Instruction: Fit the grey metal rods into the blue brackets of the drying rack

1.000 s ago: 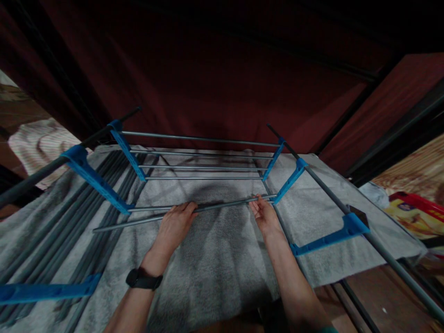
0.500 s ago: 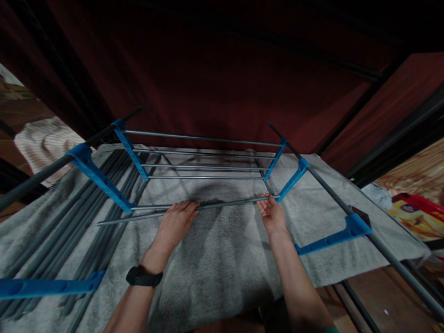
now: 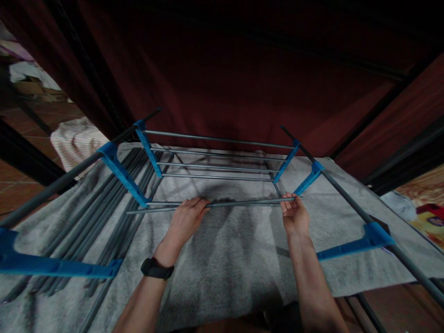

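Note:
A thin grey metal tube lies crosswise in both hands. Around its left portion, palm down, my left hand is closed, a dark watch on that wrist. My right hand, palm up, pinches the tube near its right end. The tube's left end sticks out free, just in front of a crossbar fixed to a blue plastic bracket. On the right, the tip lies close to another blue bracket; whether it touches is unclear. Behind stand several fitted crossbars between two blue brackets.
Several loose grey tubes lie at left on the grey cloth. A blue bracket juts in at front left, another at front right. Dark side poles run along the frame. A dark red curtain hangs behind.
The tube has shifted right relative to the frame and turned more level, its left end now nearer the left bracket. Both hands keep their hold. The whole view has shifted slightly.

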`<state>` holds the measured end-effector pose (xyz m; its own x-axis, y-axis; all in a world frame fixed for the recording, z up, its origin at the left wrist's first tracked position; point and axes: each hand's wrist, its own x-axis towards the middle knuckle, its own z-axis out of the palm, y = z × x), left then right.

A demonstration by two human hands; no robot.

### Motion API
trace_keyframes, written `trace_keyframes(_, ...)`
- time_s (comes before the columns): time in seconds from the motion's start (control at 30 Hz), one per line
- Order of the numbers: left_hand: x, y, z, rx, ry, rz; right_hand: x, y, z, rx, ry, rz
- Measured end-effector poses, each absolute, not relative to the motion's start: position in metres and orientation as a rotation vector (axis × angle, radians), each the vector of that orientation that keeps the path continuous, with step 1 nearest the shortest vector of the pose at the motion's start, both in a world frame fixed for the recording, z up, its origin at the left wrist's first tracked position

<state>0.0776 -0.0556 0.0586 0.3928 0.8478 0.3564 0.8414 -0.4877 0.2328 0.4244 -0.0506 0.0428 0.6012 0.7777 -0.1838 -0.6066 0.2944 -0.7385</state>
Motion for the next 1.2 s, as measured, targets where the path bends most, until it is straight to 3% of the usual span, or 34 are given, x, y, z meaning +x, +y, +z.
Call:
trace_keyframes(0.77, 0.101, -0.064, 0.078, 2.198, 1.290, 1.162, 0.315, -0.079, 0.112, -0.751, -0.762, 1.152)
trace_keyframes(1.2, 0.136, -0.081, 0.095, 2.036, 1.053, 1.312, 0.284, -0.096, 0.108, -0.846, -1.121, 1.079)
